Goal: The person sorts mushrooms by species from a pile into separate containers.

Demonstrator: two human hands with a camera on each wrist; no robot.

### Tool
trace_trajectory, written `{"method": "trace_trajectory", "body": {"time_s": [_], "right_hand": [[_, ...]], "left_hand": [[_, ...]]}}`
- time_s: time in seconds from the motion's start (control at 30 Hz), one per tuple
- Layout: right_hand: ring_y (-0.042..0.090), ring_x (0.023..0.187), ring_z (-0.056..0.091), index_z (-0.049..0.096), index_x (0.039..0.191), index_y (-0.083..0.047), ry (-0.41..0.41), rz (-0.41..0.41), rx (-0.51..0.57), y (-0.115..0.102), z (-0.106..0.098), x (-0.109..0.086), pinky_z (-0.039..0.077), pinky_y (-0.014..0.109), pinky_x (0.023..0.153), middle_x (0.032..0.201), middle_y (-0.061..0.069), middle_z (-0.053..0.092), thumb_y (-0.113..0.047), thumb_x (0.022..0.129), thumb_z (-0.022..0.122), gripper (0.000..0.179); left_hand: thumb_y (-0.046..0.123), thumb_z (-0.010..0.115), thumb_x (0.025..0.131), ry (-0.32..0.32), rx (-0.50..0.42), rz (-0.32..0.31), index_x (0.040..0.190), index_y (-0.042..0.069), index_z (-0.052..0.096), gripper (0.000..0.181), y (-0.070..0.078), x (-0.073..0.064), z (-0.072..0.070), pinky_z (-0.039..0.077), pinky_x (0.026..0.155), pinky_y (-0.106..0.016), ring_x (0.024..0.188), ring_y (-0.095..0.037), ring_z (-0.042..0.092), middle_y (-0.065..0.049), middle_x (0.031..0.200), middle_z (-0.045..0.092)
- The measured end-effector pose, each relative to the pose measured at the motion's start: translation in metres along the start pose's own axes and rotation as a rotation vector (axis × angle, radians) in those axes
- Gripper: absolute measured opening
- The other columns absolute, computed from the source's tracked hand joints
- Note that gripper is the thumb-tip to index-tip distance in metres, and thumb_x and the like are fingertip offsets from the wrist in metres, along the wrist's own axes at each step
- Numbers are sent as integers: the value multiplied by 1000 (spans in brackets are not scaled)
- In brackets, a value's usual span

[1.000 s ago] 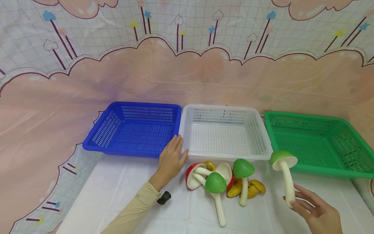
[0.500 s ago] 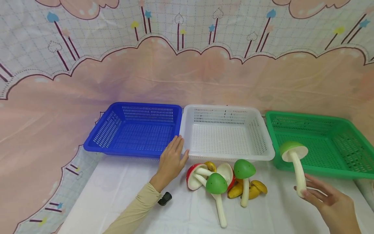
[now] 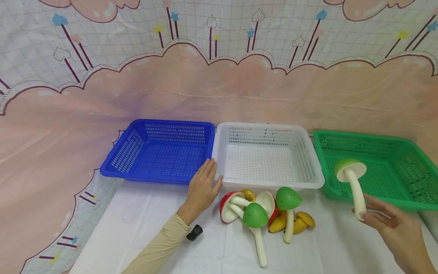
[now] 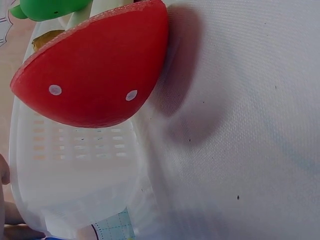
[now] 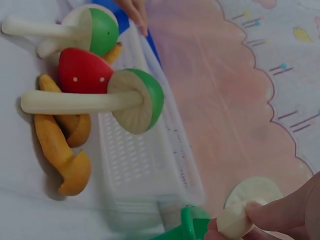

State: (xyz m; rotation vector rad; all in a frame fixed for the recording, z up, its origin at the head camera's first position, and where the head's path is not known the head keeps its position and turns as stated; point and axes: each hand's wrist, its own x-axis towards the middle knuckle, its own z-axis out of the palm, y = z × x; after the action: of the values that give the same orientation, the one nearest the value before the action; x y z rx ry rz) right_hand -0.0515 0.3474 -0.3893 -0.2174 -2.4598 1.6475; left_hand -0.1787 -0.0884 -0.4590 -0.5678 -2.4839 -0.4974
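Note:
My right hand point(image 3: 398, 226) pinches the lower stem of a green-capped toy mushroom point(image 3: 356, 190), holding it upright and slightly tilted, with its cap in front of the green basket point(image 3: 366, 135). In the right wrist view, thumb and fingers close on the pale stem end point(image 5: 234, 220). My left hand point(image 3: 202, 186) rests with straight fingers where the blue basket point(image 3: 150, 178) meets the white basket point(image 3: 267, 184). On the white cloth lies a pile: two green-capped mushrooms, one at the front point(image 3: 254, 215), red-capped mushrooms point(image 4: 95, 70) with white dots, and yellow mushrooms point(image 3: 299, 225).
Three perforated baskets stand in a row along the back, before a hanging patterned cloth point(image 3: 239, 87). A small black object point(image 3: 194, 233) sits beside the left sleeve point(image 3: 164, 243). The pile is in front of the white basket.
My right hand has carried the green-capped mushroom rightward and up, from the green basket's front left corner to farther over its front side. The left hand stays in place.

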Motion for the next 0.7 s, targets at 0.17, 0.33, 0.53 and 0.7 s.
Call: {"method": "trace_trajectory", "body": {"time_s": [0.17, 0.33, 0.53, 0.7], "right_hand": [[-7, 83, 65, 57, 131, -10, 10, -36, -97, -3, -4, 10, 47, 7, 67, 95, -21, 68, -6, 83, 71, 51], [-11, 83, 62, 58, 131, -14, 3, -2, -154, -3, -7, 19, 43, 5, 64, 95, -28, 66, -14, 83, 73, 51], [-13, 80, 61, 59, 130, -16, 5, -15, -183, -3, -8, 28, 43, 6, 62, 92, -30, 64, -17, 83, 73, 49], [-14, 79, 61, 59, 131, -16, 7, -31, -207, -2, -8, 35, 43, 6, 62, 91, -33, 62, -19, 84, 73, 49]], "left_hand": [[25, 56, 92, 10, 15, 8, 126, -7, 56, 47, -1, 0, 1, 40, 102, -45, 128, -32, 45, -20, 135, 51], [25, 56, 92, 18, 18, 15, 126, -7, 56, 47, -2, 0, 1, 40, 102, -45, 127, -33, 45, -20, 134, 52], [25, 56, 92, 14, 3, 16, 126, -7, 56, 47, -1, 0, 3, 39, 102, -46, 128, -33, 45, -20, 135, 51], [24, 56, 93, 1, -16, -6, 127, -7, 55, 46, 1, 0, 0, 39, 102, -47, 129, -33, 43, -20, 136, 50]]}}
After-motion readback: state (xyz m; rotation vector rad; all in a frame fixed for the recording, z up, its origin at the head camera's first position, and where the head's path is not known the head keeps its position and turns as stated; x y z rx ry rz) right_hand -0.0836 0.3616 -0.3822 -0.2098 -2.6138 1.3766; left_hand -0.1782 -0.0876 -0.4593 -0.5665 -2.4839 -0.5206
